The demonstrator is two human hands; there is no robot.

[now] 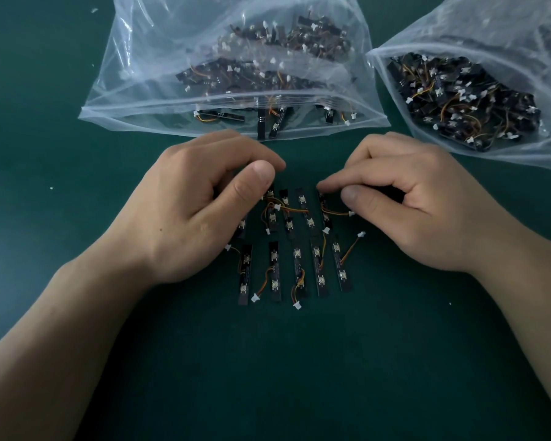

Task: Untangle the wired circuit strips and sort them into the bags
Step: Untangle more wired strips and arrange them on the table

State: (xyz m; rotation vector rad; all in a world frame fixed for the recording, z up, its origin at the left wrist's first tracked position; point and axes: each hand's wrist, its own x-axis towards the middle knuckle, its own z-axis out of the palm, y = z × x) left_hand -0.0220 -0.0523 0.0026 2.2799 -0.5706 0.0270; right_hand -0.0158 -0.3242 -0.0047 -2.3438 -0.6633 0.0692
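Circuit strips [319, 271] lie on the green worktop [268, 370] in two rough rows, near row of five set side by side, far row less tidy. Thin orange and yellow wires [299, 211] cross between the far-row strips, so that row looks not yet fully untangled. Each lead ends in a small white connector [361, 233]. Strips judged light, stiff and thin. They would likely slide on the smooth worktop and be awkward to lift flat. Best taken by the long edges near one end. Pulling on a wire could strain its joint or drag a neighbouring strip along. Left hand [204, 202] hovers over the far-left end of the far row, fingers curled, thumb meeting forefinger. Cannot tell whether it has a strip pinched, as the fingers hide it. Right hand [404, 205] is curled too, forefinger tip at the far end of the right-most far-row strip [324, 211], thumb just beside one lead. A firm hold cannot be confirmed. Beyond the hands, left bag [134, 90] lies with its mouth toward the person, many strips inside, a few poking out at the opening. Right bag [522, 36] lies at the far right, packed with a dense tangle of strips and wires.
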